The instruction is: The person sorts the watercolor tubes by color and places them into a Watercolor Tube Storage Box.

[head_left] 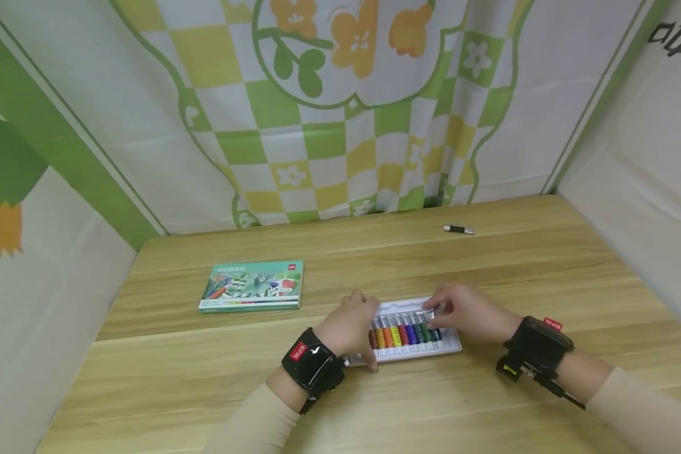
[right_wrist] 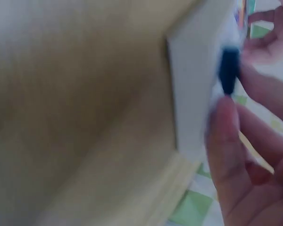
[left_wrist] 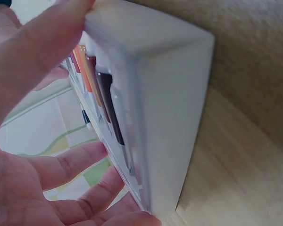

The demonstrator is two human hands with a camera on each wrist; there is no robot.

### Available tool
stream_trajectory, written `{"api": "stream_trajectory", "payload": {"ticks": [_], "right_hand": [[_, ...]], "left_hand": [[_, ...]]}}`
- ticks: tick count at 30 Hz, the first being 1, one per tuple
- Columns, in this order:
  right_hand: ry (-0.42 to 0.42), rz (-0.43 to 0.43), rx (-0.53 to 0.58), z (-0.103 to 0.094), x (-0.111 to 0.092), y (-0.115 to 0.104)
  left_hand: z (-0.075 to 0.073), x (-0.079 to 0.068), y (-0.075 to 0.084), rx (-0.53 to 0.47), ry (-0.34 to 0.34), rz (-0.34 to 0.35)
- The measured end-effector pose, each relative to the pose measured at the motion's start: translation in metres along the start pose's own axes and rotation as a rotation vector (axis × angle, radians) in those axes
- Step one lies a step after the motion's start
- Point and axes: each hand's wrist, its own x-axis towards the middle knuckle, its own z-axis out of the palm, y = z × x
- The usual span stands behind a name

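Note:
A white plastic tray [head_left: 448,349] holding a row of coloured paint tubes [head_left: 404,334] lies on the table in the head view. My left hand [head_left: 349,325] spans the tray's left end, thumb on the near edge and fingers on the far one. The left wrist view shows that grip on the tray's end wall [left_wrist: 172,113], close by a black tube [left_wrist: 108,99]. Over the right end, my right hand [head_left: 468,309] pinches a dark blue paint tube [right_wrist: 229,70] between thumb and fingers. How far that tube sits in its slot is hidden.
A green illustrated paint box [head_left: 252,287] lies on the wooden table [head_left: 164,353] to the left, behind the tray. Near the back edge is a small black-and-white pen-like object [head_left: 458,229]. Patterned curtains [head_left: 329,145] border the table at the back and sides.

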Motion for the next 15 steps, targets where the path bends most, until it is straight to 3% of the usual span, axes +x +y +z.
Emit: {"api": "stream_trajectory", "payload": {"ticks": [7, 15], "right_hand": [[-0.073, -0.103, -0.184, -0.0093, -0.0048, -0.0062], [-0.108, -0.091, -0.217, -0.0093, -0.0017, -0.0088]], "left_hand": [[0.0007, -0.0003, -0.0010, -0.016, 0.001, -0.007], [-0.0004, -0.0007, -0.0002, -0.014, 0.000, -0.005]]}}
